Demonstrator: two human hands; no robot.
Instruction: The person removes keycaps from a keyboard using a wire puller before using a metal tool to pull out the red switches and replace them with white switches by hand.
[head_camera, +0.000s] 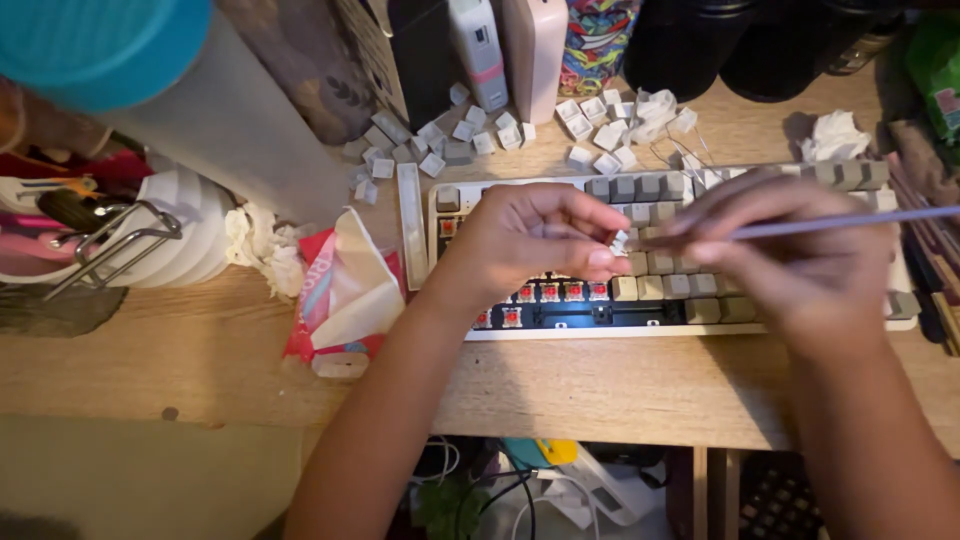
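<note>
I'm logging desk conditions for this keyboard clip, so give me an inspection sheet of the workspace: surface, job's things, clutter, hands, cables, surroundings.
Surface: wooden desk, front strip bare.
Job's things: keyboard with many caps off, red switches exposed at lower left; small white keycap pinched in the left hand; thin purple stick in the right hand, tip at the keycap.
Clutter: loose keycaps behind the keyboard; long spacebar cap at its left; tissue pack; crumpled tissue.
Hands: left hand and right hand both over the keyboard.
Cables: wires below the desk edge.
Surroundings: white ribbed holder at left; dark containers along the back.
</note>
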